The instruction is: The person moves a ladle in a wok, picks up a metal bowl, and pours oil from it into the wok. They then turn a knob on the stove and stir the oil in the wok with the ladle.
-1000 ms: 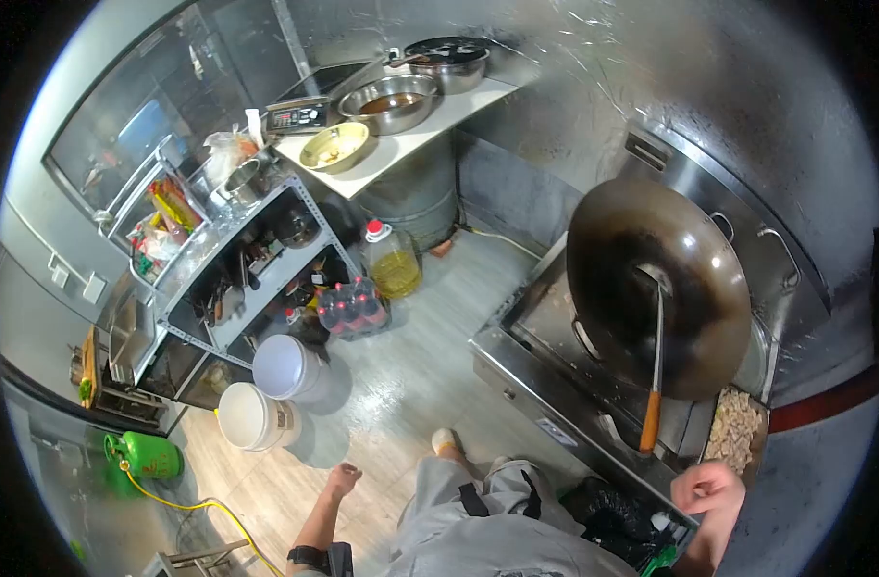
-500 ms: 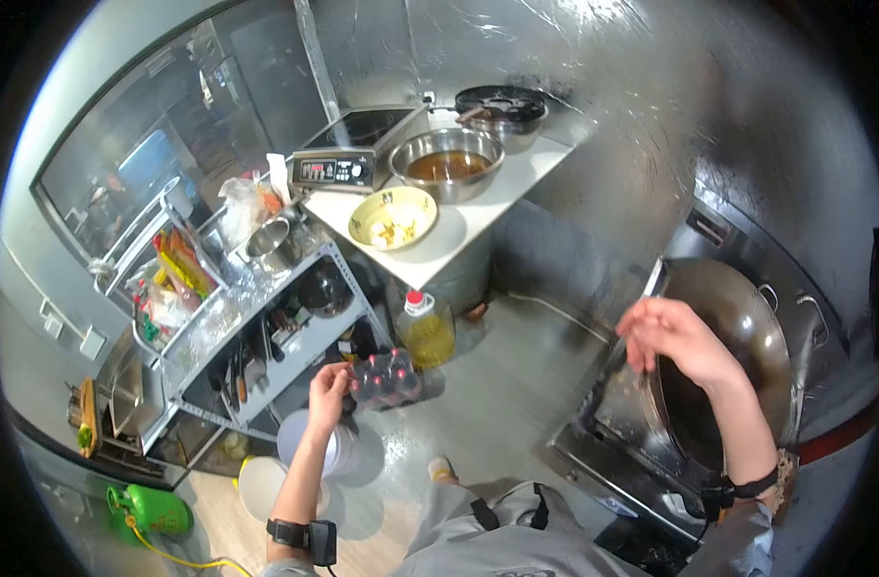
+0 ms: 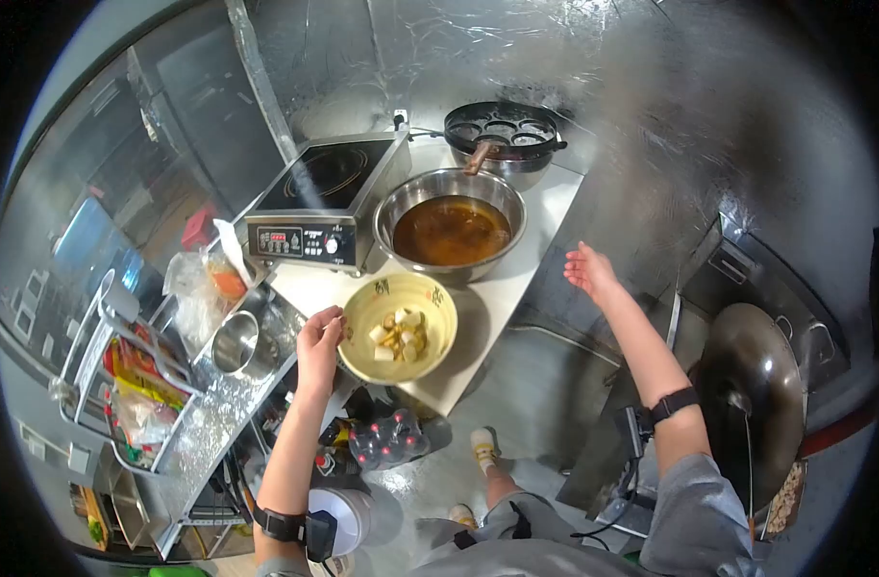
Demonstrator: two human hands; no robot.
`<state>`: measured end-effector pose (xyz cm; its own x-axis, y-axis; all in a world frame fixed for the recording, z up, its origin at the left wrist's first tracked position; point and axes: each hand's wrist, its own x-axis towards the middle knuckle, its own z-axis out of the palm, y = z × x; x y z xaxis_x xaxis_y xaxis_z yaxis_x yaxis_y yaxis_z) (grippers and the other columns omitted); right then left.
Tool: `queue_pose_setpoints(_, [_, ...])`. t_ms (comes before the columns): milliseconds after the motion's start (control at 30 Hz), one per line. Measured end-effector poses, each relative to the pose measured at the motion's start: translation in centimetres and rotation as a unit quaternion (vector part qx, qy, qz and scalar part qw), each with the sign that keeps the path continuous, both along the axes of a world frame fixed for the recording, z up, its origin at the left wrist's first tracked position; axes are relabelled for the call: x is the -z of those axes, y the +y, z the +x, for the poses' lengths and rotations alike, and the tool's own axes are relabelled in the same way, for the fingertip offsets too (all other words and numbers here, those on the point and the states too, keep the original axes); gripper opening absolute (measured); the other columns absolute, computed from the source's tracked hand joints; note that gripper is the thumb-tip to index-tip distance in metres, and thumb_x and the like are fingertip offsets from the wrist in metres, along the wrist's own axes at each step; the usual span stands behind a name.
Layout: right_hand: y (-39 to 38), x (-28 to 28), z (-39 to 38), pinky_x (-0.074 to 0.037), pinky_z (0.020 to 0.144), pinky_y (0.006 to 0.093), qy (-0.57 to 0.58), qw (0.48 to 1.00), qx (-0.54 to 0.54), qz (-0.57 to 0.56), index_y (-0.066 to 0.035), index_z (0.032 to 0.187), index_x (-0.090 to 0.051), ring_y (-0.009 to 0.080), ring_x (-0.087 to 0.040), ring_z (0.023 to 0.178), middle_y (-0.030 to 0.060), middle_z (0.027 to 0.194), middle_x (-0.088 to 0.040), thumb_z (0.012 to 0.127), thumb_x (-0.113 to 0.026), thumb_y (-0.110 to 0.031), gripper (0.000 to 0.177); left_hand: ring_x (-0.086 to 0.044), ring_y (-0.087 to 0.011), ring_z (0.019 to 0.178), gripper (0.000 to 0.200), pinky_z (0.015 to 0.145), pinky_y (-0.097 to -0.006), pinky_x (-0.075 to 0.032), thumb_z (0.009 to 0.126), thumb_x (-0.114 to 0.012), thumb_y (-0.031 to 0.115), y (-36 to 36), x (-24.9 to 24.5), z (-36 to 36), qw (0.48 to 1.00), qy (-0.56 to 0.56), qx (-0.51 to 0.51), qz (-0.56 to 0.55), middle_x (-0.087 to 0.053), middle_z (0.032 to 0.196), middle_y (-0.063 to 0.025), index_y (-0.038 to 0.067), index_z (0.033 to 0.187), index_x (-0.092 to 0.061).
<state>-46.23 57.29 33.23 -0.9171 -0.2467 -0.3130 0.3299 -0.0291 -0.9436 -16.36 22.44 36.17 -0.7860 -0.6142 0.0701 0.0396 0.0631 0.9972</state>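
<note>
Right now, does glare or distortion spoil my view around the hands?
Head view: wide-angle bowing, black corners; head view: glints on the crinkled back wall and a shine on the wok; head view: left hand, right hand and yellow bowl read clearly, without heavy glare.

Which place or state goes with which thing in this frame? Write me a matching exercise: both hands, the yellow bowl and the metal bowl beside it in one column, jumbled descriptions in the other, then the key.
Column 1
1. Left hand
2. Right hand
3. Yellow bowl
4. Metal bowl

Column 2
A. Holds brown liquid
B. Empty, in the air, apart from both bowls
C. Contains pale pieces
D. Right at the yellow bowl's rim, contact unclear

Pairs: 1-D, 2-B, 3-C, 4-A
</note>
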Motion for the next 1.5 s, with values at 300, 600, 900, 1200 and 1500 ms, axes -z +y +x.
queue_pose_setpoints(300, [-10.5,4.4,-13.3,-0.045,0.048,0.0258,0.012,1.000,-0.017,0.002,-0.006,0.082,-0.053,0.0125,-0.051,0.051,0.0021,0.063,-0.052,0.088,-0.039,-0.045,0.041,-0.058,-0.0182,0.084,0.033,0.071,-0.0259,-0.048,0.087,-0.045,0.005,-6.7,2.2,-16.3,0.994,-0.091,0.003,0.061,-0.054,0.097,-0.0114,-0.005,0.117,-0.038])
queue_pose_setpoints(600, [-14.1,5.2,-14.4,-0.039,0.072,0.0432,0.201,0.951,0.088,0.218,0.004,0.083,-0.053,0.0400,-0.052,0.082,0.0238,0.084,-0.056,0.089,-0.038,-0.027,0.034,-0.057,-0.0165,0.058,0.022,0.053,-0.0268,-0.050,0.084,-0.048,0.005,-8.0,2.6,-21.9,0.977,-0.186,0.063,0.080,-0.056,0.075,-0.0094,-0.004,0.102,-0.040])
queue_pose_setpoints(900, [-10.7,2.8,-11.7,-0.039,0.064,0.0415,0.220,0.943,0.106,0.226,0.003,0.075,-0.048,0.0387,-0.051,0.068,0.0226,0.071,-0.053,0.088,-0.042,-0.025,0.032,-0.059,-0.0167,0.060,0.019,0.054,-0.0262,-0.050,0.086,-0.045,0.006,-6.8,2.5,-21.5,0.970,-0.183,0.139,0.078,-0.059,0.075,-0.0092,-0.006,0.100,-0.044])
queue_pose_setpoints(1200, [-4.2,3.2,-6.2,-0.038,0.058,0.0400,0.226,0.927,0.190,0.232,0.004,0.069,-0.045,0.0362,-0.044,0.057,0.0218,0.062,-0.049,0.087,-0.045,-0.025,0.034,-0.059,-0.0151,0.061,0.013,0.055,-0.0272,-0.050,0.085,-0.046,0.004,-4.0,1.5,-20.3,0.961,-0.154,0.216,0.072,-0.059,0.076,-0.0075,-0.003,0.096,-0.048])
queue_pose_setpoints(1500, [7.5,0.3,5.5,-0.041,0.067,0.0390,0.192,0.899,0.309,0.242,0.003,0.074,-0.052,0.0357,-0.054,0.072,0.0215,0.074,-0.056,0.086,-0.046,-0.027,0.033,-0.051,-0.0107,0.055,0.019,0.052,-0.0223,-0.044,0.086,-0.043,0.003,6.2,-3.7,-17.1,0.925,-0.156,0.343,0.053,-0.057,0.073,-0.0074,-0.010,0.100,-0.047])
